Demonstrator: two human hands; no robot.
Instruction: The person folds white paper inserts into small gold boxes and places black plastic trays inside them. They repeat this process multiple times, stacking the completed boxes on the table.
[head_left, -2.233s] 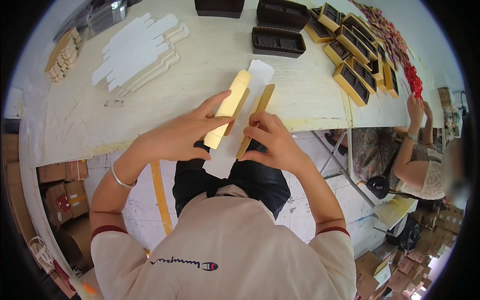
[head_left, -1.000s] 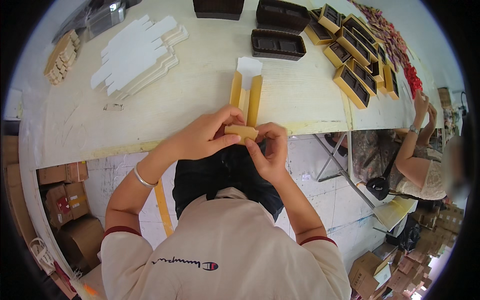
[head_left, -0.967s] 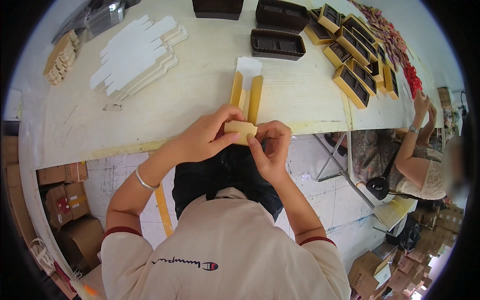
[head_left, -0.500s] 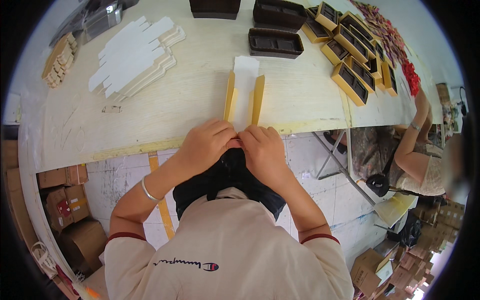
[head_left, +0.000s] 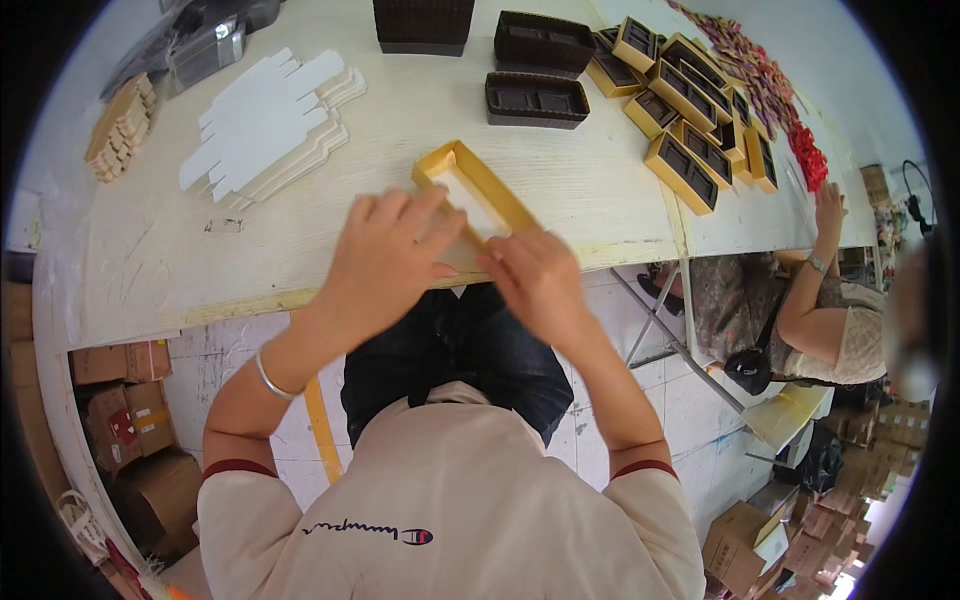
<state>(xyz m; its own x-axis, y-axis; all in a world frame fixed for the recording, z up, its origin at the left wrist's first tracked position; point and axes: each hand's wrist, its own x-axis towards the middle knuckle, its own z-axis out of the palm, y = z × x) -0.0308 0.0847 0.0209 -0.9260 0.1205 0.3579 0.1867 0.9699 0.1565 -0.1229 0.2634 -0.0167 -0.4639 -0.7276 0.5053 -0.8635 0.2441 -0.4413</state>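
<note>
A shallow gold cardboard box (head_left: pixel 487 178) with a white inside lies aslant on the table near its front edge, its far end folded up into a wall. My right hand (head_left: pixel 541 284) is closed on the near end of this box, thumb and fingers around its wall. Beside the box's left side is my left hand (head_left: pixel 383 249), slightly blurred, with fingers spread and the thumb apart. Its fingertips overlap the box's left wall; whether they touch it, I cannot tell. My hands partly hide the near end.
White flat box blanks (head_left: pixel 262 130) lie stacked at left, beside a small gold stack (head_left: pixel 118 128). Dark brown plastic trays (head_left: pixel 538 101) stand at the far middle. Filled gold boxes (head_left: pixel 683 172) are piled right. A co-worker's hand (head_left: pixel 828 208) touches red ribbon (head_left: pixel 808 160).
The flat-ended piece between my hands now has a raised far wall and is turned aslant. My left hand has let go and spread its fingers; my right hand has shifted slightly right.
</note>
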